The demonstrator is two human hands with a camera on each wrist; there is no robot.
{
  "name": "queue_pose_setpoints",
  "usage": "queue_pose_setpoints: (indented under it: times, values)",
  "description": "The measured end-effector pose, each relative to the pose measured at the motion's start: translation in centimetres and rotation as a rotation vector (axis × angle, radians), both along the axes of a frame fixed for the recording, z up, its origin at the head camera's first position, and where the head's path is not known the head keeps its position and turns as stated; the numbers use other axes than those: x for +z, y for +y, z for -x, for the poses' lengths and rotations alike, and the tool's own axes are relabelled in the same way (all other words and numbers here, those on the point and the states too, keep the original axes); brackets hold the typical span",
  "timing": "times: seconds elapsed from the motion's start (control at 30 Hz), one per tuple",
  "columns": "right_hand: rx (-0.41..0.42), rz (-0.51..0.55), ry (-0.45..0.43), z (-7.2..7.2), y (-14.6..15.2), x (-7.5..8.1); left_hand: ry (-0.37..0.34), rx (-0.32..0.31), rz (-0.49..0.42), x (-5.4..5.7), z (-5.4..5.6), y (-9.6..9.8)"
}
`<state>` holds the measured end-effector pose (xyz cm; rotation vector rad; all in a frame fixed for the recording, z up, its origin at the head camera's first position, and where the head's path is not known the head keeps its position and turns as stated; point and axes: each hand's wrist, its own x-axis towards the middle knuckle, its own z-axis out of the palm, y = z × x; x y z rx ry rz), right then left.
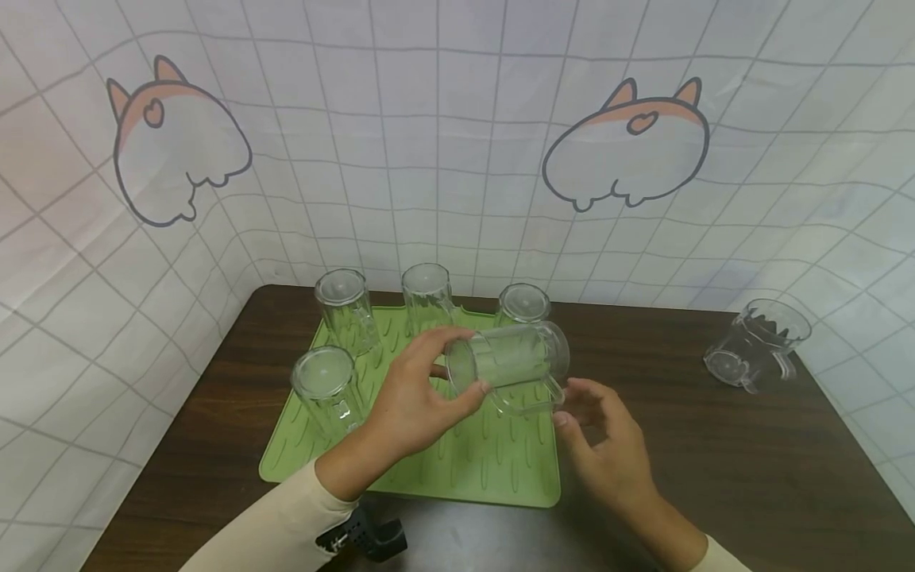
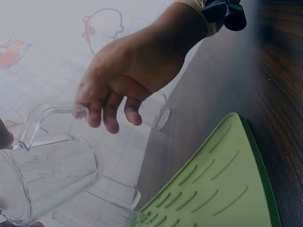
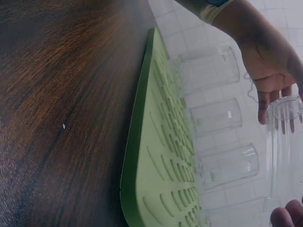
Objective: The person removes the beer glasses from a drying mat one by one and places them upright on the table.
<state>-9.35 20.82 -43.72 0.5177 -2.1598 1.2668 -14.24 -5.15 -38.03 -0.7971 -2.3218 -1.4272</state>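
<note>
My left hand (image 1: 415,389) grips a clear glass mug (image 1: 518,361) by one end, thumb on the near side and fingers round the far side. The mug lies on its side in the air over a green ridged drying mat (image 1: 465,469). My right hand (image 1: 608,441) meets the handle at its outer corner. In the left wrist view, the right hand (image 2: 128,71) pinches that handle corner between thumb and index finger, its other fingers hanging loosely. Through the mug (image 3: 284,146) in the right wrist view, fingers of the left hand (image 3: 270,61) show.
Several clear mugs stand on the mat's back and left, among them a front-left mug (image 1: 325,381) and a back-right mug (image 1: 524,302). Another mug (image 1: 758,342) stands on the dark wooden table (image 1: 679,429) at far right. A patterned white curtain (image 1: 429,159) encloses the back and sides.
</note>
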Motion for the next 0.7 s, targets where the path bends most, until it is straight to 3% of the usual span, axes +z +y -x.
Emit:
queue_pose_setpoints:
  times: [0.27,0.7]
  values:
    - [-0.013,-0.011,-0.168,-0.42,-0.35,-0.21,-0.031,-0.004,-0.039,0.05,-0.25,0.23]
    - [0.107,0.064,-0.186,-0.39,-0.73,-0.41,-0.068,-0.025,-0.097,-0.10,-0.51,0.49]
